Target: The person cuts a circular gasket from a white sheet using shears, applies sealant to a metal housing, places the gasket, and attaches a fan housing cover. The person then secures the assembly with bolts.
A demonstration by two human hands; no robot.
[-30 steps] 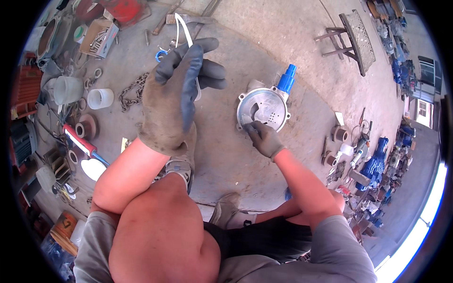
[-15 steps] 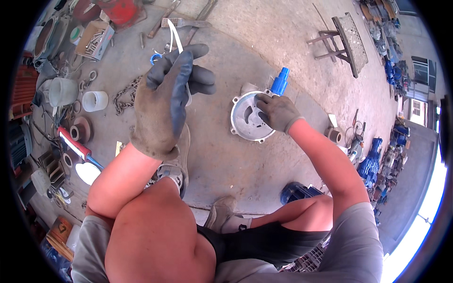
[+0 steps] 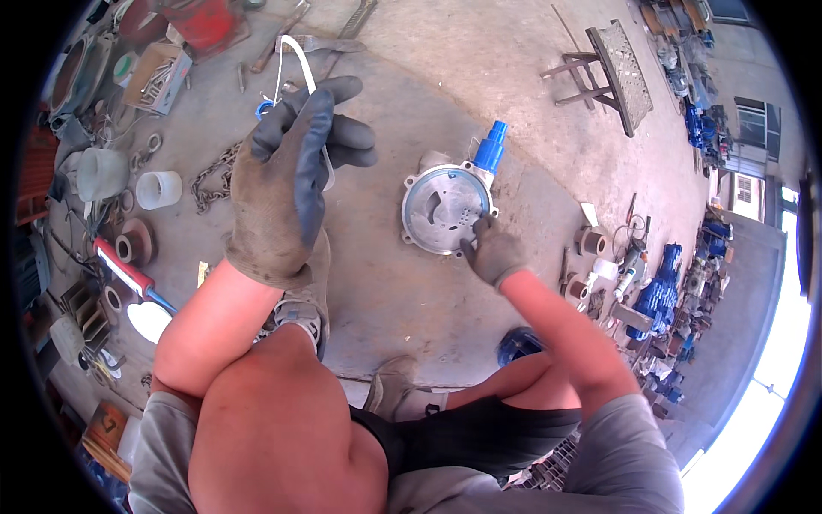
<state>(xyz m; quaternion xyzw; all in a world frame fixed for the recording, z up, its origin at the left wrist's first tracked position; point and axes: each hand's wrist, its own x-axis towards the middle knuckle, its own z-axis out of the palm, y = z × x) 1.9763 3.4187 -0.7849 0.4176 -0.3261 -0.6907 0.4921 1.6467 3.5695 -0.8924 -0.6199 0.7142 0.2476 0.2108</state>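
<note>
My left hand (image 3: 295,163), in a brown glove with dark grey-blue fingers, is raised left of centre, closed on a bent white strip (image 3: 297,53). The strip loops above the fingers, and its lower end shows below them. On the floor in front of me lies a round metal housing (image 3: 425,224) with slots and small holes in its face and lugs round its rim. Light blue edging shows along its upper inner edge. A blue fitting (image 3: 491,148) projects from its far right side. My gloved right hand (image 3: 499,254) touches the lower right rim with bent fingers, their grip partly hidden.
A chain (image 3: 208,190), white tub (image 3: 159,189), red tube (image 3: 124,265) and box of bolts (image 3: 157,79) lie to the left. Farther right stand a small stool (image 3: 618,81) and blue metal parts (image 3: 659,291). A wire brush (image 3: 321,43) lies at the far side.
My right hand has moved from the upper right of the housing down to its lower right rim, uncovering more of the face. My left hand still holds the white strip. The whole view has shifted slightly.
</note>
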